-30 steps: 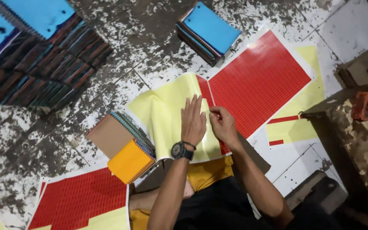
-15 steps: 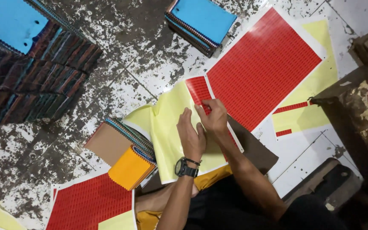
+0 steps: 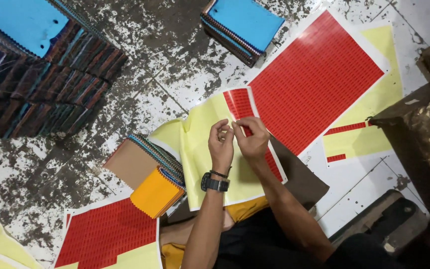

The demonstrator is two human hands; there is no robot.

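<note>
A yellow backing sheet (image 3: 202, 134) with a strip of red stickers (image 3: 238, 103) along its right side lies on my lap and the floor. My left hand (image 3: 221, 143), with a black watch on the wrist, and my right hand (image 3: 251, 137) meet over that sheet. Their fingertips pinch together at the edge of the red sticker strip. Whether a single peeled sticker is between the fingers is too small to tell. An open fabric swatch book (image 3: 148, 172) with an orange top swatch and a brown cover lies just left of my left forearm.
A large red sticker sheet (image 3: 317, 79) lies to the right, a partly used yellow one (image 3: 359, 139) beyond it. More swatch books with blue tops sit at top centre (image 3: 242, 27) and top left (image 3: 31, 30). Another red sheet (image 3: 105, 231) lies lower left. A worn wooden block (image 3: 419, 129) stands right.
My left hand has lifted off the yellow sheet, where it lay flat, and come together with my right hand at the red strip. The view has shifted slightly.
</note>
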